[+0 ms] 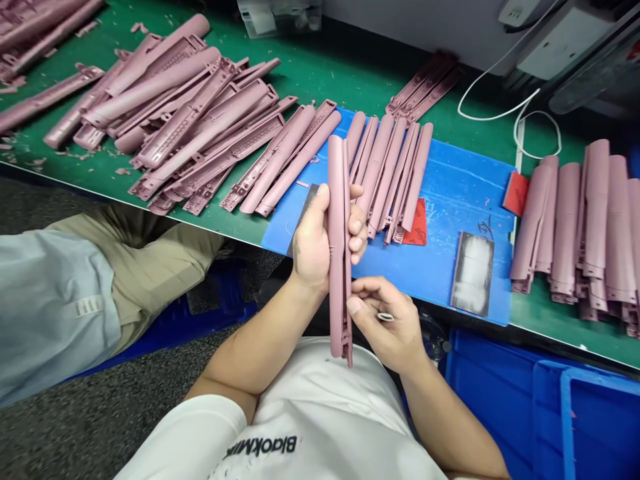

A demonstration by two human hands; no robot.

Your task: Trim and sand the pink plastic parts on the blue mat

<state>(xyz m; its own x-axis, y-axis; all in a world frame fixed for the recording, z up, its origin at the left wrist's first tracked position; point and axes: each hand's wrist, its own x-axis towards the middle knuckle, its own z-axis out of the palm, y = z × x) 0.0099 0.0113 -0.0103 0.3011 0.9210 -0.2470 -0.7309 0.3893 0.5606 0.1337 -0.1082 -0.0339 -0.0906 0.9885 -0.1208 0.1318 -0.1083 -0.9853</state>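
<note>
- Pink moulded plastic housing, long and narrow, stands almost upright in front of the person's chest, held above the bench edge.
- Left hand wraps closed around the housing's middle, with the thumb and fingers curled onto it.
- Right hand sits lower, half closed, its fingertips against the housing's edge. Thumb and fingers pinch a small pale curved piece, too small to identify.
- Blue mat lies on the green bench, carrying a row of pink shells just beyond the hands.
- Red abrasive sheet sits under that row's right side; a worn grey abrasive sheet lies nearer the mat's front edge.
- Heaped pink parts cover the bench to the left; another upright-leaning group stands to the right.
- Blue plastic crate sits under the bench at lower right; its contents cannot be made out.
- Clear plastic box stands at the bench's far edge, its contents unclear.
- Neighbouring person's khaki trouser leg shows at left, apart from the person's own hands.
</note>
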